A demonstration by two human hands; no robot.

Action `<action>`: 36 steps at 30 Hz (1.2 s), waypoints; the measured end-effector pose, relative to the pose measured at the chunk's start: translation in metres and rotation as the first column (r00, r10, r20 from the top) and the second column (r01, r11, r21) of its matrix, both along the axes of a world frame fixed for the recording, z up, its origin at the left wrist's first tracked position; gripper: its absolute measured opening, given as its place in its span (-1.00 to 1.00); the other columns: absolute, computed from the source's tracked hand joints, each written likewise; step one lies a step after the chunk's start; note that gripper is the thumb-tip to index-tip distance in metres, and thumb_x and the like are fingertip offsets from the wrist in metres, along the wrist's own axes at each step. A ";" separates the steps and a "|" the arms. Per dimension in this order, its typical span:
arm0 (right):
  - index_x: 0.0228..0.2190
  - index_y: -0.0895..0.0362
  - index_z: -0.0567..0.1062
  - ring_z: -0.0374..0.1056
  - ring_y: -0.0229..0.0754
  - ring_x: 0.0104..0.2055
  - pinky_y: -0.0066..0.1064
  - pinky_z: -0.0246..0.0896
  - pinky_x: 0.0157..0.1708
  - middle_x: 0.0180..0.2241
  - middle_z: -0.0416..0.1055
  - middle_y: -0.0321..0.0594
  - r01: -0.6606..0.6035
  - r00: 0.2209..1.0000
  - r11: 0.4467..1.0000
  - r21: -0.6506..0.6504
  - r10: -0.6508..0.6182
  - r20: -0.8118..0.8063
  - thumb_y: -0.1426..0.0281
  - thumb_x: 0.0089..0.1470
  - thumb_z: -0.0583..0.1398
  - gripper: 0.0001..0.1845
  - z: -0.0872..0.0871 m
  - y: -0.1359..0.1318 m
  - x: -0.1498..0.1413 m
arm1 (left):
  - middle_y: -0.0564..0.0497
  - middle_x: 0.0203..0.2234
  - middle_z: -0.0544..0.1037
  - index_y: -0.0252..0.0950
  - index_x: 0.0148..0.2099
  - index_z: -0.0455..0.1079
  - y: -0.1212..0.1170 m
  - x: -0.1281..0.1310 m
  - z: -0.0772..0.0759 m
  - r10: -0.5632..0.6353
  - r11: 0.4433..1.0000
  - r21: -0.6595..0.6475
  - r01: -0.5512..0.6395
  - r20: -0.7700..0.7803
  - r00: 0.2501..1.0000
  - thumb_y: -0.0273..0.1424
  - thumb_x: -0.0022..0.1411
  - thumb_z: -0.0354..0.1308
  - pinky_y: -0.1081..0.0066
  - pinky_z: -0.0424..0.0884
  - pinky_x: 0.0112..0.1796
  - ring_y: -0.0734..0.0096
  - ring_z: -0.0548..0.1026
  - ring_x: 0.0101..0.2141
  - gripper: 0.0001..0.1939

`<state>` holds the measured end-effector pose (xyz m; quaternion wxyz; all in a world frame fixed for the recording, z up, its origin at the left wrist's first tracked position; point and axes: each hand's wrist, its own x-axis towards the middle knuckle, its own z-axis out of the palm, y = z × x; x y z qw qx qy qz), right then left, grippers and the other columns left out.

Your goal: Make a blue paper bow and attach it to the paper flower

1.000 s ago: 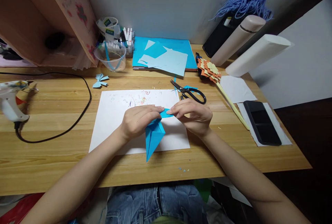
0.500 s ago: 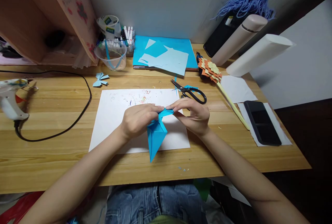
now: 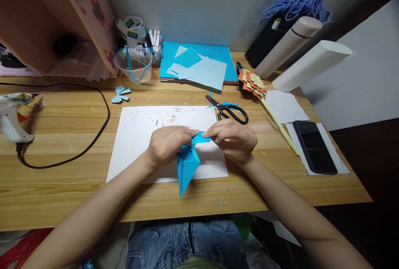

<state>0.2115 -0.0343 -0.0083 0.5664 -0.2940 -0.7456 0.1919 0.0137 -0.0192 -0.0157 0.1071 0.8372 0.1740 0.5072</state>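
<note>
Between my hands is a folded blue paper [image 3: 188, 165], its long pointed end hanging toward me over the white sheet [image 3: 134, 136]. My left hand [image 3: 166, 144] grips its upper left part, and the palm hides some of the folds. With thumb and forefinger my right hand [image 3: 235, 138] pinches the flat strip at the paper's upper right. Just beyond that hand lie black-handled scissors [image 3: 229, 110], blades pointing away to the left. A light blue paper bow [image 3: 120, 94] rests past the sheet's far left corner.
A glue gun [image 3: 14, 117] with a looped black cord lies at left. Behind are a clear plastic cup [image 3: 134, 65], markers [image 3: 154, 40] and paper scraps [image 3: 202, 72] on a blue folder. At right are an orange paper flower [image 3: 254, 83], a phone [image 3: 314, 146] and a bottle [image 3: 288, 47].
My right fingers lifted and bent the strip half a second ago; now they press it flatter, with the hand slightly farther right. The pointed end has swung a little right. My left hand keeps its grip.
</note>
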 end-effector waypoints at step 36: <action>-0.47 0.15 0.52 0.41 -0.25 -0.39 -0.41 0.34 -0.35 -0.45 0.50 -0.24 0.029 0.980 0.754 -0.657 -0.150 -0.129 0.32 -0.11 0.32 -0.84 -0.012 0.012 -0.009 | 0.06 -0.63 0.40 -0.30 -0.52 0.32 -0.003 0.020 -0.003 0.252 0.469 -0.882 -0.032 0.099 0.963 -0.25 0.02 0.28 0.48 0.26 -0.66 0.53 0.34 -0.61 -0.73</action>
